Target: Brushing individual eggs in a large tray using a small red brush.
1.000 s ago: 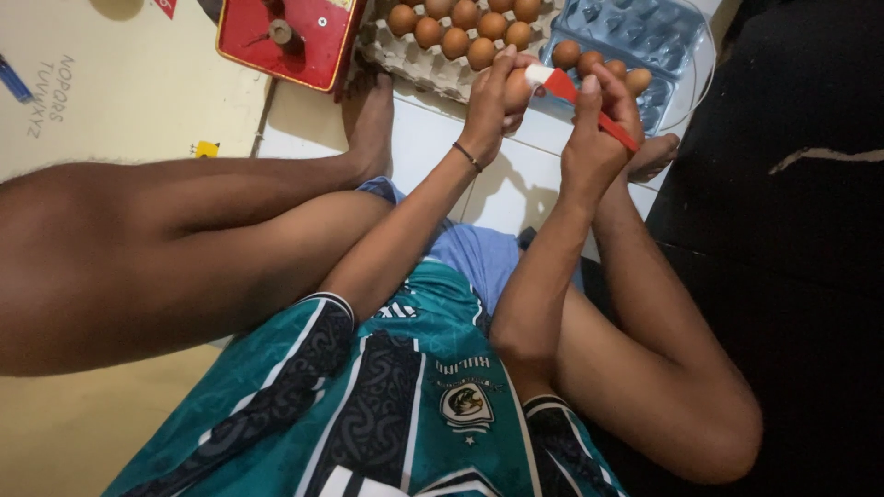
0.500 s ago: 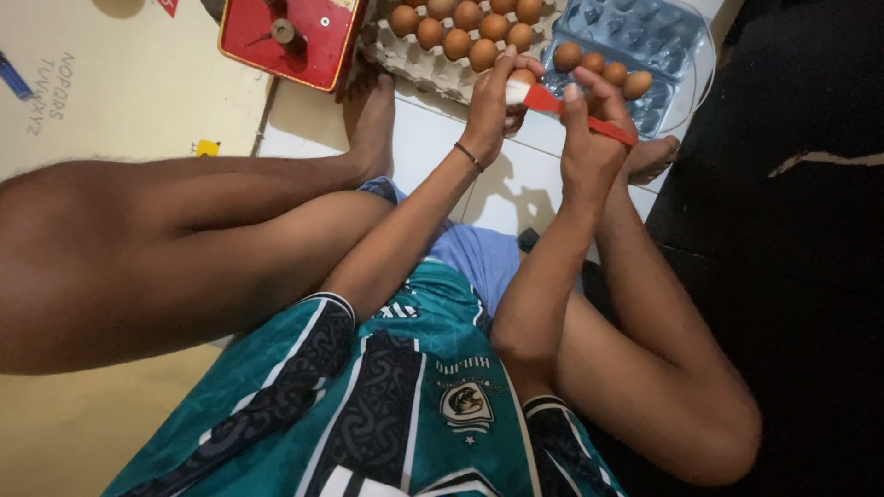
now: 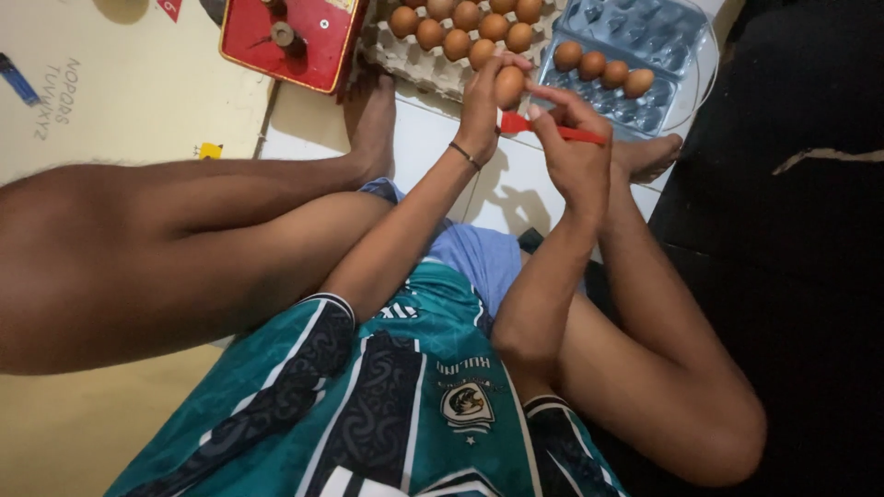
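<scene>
Left hand (image 3: 481,103) pinches a brown egg (image 3: 509,87) at its fingertips, lifted above the white floor (image 3: 419,156). Right hand (image 3: 575,147) is closed round a red brush (image 3: 552,131), head touching the egg's underside. Grey carton of eggs (image 3: 433,55) far left, clear plastic tray (image 3: 635,46) far right, red box (image 3: 295,37) further left. Best done with light strokes, turning the egg slowly, keeping the grip loose so the shell survives.

A pale yellow floor mat (image 3: 120,101) covers the left side, printed with letters and small coloured shapes. White floor tiles (image 3: 414,156) lie beside it. Dark black fabric (image 3: 792,258) fills the right side, dimly lit.
</scene>
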